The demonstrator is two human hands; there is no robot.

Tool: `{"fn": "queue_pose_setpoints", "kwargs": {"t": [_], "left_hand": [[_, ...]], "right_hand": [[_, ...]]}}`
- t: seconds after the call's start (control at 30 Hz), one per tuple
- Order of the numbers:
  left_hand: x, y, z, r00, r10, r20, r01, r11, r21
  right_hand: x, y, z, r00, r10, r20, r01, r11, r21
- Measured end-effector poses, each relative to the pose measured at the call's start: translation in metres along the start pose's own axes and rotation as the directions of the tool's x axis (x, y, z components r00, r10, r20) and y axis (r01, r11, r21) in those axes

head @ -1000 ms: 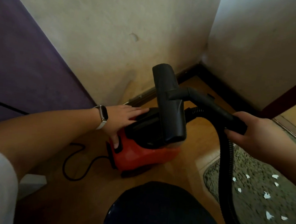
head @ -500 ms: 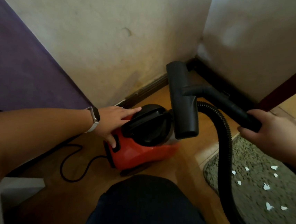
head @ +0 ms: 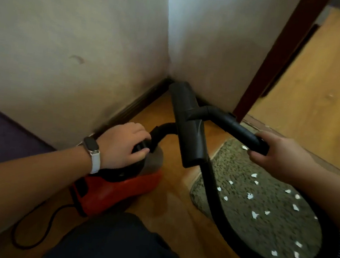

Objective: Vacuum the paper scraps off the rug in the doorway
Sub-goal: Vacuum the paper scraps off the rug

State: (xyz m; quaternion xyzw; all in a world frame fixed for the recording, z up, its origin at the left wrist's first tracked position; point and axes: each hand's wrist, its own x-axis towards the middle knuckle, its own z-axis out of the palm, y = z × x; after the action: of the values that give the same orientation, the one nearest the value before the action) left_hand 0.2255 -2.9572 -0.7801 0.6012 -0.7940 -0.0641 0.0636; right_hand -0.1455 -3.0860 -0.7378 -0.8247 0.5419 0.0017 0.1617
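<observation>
Beside the rug (head: 263,225), paper scraps (head: 250,196) lay unvacuumed while the right hand (head: 274,153) gripped the raised wand (head: 237,129) and the left hand (head: 124,143) clasped the vacuum (head: 117,188).

Dim, warm indoor light. Brightest zone: floor beyond doorway (head: 323,81), upper right, daylight-toned. Walls (head: 70,36) unevenly lit, greyish, darker toward skirting. Soft shadow under vacuum cleaner (head: 117,188) and along wall base. No hard glare. Overall soft focus, slight motion blur on rug (head: 259,227) texture and paper scraps (head: 250,196). Wide-angle bending: door frame (head: 275,56) leans, edges stretched. Lower left corner murky.
</observation>
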Motion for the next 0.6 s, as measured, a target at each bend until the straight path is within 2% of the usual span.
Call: {"fn": "queue_pose_setpoints", "kwargs": {"t": [0.1,0.17,0.23,0.33,0.4,0.43,0.53,0.6], "left_hand": [[0.044,0.041,0.020,0.981,0.168,0.094,-0.171,0.985,0.024],[0.069,0.066,0.034,0.927,0.319,0.199,-0.338,0.939,0.070],[0.090,0.093,0.048,0.841,0.457,0.290,-0.501,0.860,0.097],[0.115,0.149,0.082,0.640,0.617,0.459,-0.716,0.695,0.064],[0.128,0.194,0.107,0.539,0.615,0.575,-0.747,0.665,-0.011],[0.134,0.214,0.119,0.525,0.582,0.621,-0.728,0.685,-0.026],[0.155,0.255,0.147,0.559,0.418,0.717,-0.593,0.805,-0.006],[0.166,0.266,0.162,0.549,0.330,0.768,-0.556,0.830,0.040]], "right_hand": [[-0.013,0.028,-0.012,0.996,0.085,-0.025,-0.083,0.993,0.081],[-0.021,0.049,-0.017,0.989,0.138,-0.057,-0.130,0.984,0.126],[-0.027,0.070,-0.023,0.978,0.173,-0.116,-0.154,0.976,0.152],[-0.037,0.101,-0.035,0.960,0.221,-0.170,-0.198,0.970,0.142],[-0.048,0.124,-0.043,0.948,0.261,-0.181,-0.238,0.961,0.140],[-0.053,0.135,-0.046,0.943,0.278,-0.183,-0.252,0.955,0.155],[-0.067,0.165,-0.053,0.927,0.320,-0.194,-0.289,0.942,0.172],[-0.073,0.183,-0.057,0.916,0.340,-0.211,-0.306,0.935,0.180]]}}
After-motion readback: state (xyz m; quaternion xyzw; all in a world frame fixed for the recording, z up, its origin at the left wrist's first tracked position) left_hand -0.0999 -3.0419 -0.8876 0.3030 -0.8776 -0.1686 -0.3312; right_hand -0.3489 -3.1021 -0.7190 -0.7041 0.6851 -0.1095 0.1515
